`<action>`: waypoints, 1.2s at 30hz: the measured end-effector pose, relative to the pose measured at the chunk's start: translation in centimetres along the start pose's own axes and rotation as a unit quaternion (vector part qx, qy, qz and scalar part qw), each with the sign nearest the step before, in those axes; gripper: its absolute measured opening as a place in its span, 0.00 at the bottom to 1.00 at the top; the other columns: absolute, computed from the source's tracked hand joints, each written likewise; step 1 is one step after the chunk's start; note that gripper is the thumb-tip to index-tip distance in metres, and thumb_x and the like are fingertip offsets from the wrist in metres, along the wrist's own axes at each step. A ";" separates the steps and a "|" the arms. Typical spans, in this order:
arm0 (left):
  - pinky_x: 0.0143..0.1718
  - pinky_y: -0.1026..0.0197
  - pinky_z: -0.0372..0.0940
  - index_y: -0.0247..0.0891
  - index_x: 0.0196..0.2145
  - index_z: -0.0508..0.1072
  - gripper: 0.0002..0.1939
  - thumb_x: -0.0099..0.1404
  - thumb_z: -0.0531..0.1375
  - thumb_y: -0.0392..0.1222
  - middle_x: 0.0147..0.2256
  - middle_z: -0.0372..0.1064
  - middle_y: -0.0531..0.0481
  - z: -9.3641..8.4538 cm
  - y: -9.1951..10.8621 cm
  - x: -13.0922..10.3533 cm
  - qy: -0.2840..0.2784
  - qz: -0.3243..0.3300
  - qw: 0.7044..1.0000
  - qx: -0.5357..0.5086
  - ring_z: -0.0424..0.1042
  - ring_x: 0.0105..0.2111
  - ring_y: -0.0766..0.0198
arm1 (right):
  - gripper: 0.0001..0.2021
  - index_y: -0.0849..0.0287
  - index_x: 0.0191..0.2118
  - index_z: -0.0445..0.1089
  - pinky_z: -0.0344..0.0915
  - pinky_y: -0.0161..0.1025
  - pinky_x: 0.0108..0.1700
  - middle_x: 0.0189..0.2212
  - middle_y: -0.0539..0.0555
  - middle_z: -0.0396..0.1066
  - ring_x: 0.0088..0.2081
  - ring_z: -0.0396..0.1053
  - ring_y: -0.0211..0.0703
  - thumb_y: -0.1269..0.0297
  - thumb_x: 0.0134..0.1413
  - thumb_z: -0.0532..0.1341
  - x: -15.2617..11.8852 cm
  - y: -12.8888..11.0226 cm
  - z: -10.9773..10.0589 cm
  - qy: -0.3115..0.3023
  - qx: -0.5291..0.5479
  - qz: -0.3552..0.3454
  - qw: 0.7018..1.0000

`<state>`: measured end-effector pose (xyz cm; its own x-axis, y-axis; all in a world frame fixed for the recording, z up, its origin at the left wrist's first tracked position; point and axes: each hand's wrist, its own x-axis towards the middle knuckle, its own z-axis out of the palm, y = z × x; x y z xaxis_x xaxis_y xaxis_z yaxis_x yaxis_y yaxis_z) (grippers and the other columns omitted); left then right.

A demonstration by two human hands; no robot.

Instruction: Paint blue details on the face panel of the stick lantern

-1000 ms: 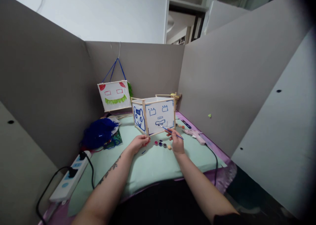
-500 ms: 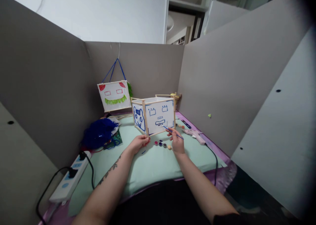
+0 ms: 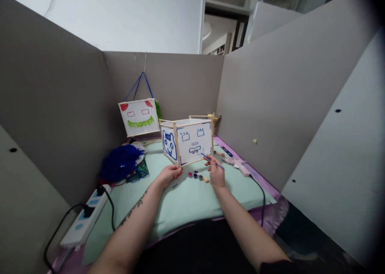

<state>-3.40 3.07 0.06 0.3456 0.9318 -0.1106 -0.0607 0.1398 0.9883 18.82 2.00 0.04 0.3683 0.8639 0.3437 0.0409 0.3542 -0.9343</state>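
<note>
A box-shaped paper lantern [image 3: 186,147] with a thin wooden frame stands on the table, a blue face painted on its front panel and a blue animal on its left side. My left hand [image 3: 170,175] pinches the frame's lower front corner. In my right hand [image 3: 215,173] is a thin blue paintbrush [image 3: 213,161], its tip at the front panel, just right of the painted mouth. Small paint pots [image 3: 195,176] sit in a row below the lantern, between my hands.
Another lantern [image 3: 140,117] hangs by blue cords at the back left. Below it lies a heap of blue yarn [image 3: 122,162]. A power strip [image 3: 87,216] with plugs is at the left. A pink glue gun [image 3: 239,165] and a utility knife [image 3: 226,151] lie at the right. Grey partitions [image 3: 258,93] surround the table.
The brush tip has shifted slightly right, away from the painted mouth. The mouth's outline now shows more fully. My left hand and the lantern stay in place.
</note>
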 end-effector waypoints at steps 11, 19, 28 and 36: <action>0.22 0.64 0.47 0.33 0.23 0.71 0.17 0.49 0.68 0.51 0.18 0.61 0.53 -0.1 -0.3 0.2 0.000 0.000 1.000 -0.007 0.55 0.19 0.71 | 0.25 0.63 0.46 0.70 0.58 0.33 0.24 0.41 0.63 0.75 0.30 0.66 0.39 0.47 0.57 0.52 0.0 -0.4 -0.1 0.012 -0.009 -0.004 1.000; 0.22 0.64 0.45 0.33 0.23 0.71 0.17 0.49 0.68 0.51 0.18 0.60 0.53 -0.1 -0.2 0.1 -0.003 0.006 1.000 -0.006 0.55 0.19 0.71 | 0.21 0.63 0.40 0.70 0.60 0.34 0.25 0.33 0.59 0.76 0.28 0.68 0.39 0.50 0.58 0.49 -0.4 -1.0 -0.6 0.052 -0.007 -0.030 0.998; 0.23 0.64 0.47 0.33 0.25 0.72 0.16 0.49 0.67 0.50 0.20 0.63 0.52 -0.3 -0.6 0.4 -0.005 0.009 1.000 -0.011 0.56 0.19 0.71 | 0.19 0.57 0.24 0.64 0.59 0.35 0.25 0.15 0.48 0.61 0.20 0.62 0.38 0.53 0.59 0.48 -1.8 -0.5 -1.3 -0.006 -0.085 -0.103 0.991; 0.23 0.64 0.47 0.33 0.25 0.72 0.17 0.47 0.68 0.50 0.20 0.63 0.52 -0.2 -0.5 0.3 0.001 0.000 1.000 -0.016 0.57 0.19 0.70 | 0.19 0.56 0.21 0.62 0.56 0.37 0.30 0.16 0.49 0.60 0.23 0.60 0.39 0.56 0.60 0.48 -2.0 -0.9 -1.1 -0.082 -0.186 -0.178 0.963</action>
<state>-3.45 3.37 -0.46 0.3433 0.9327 -0.1105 -0.0902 0.1498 0.9846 19.07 -0.44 0.14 0.1198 0.7670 0.6303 0.4791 0.5114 -0.7134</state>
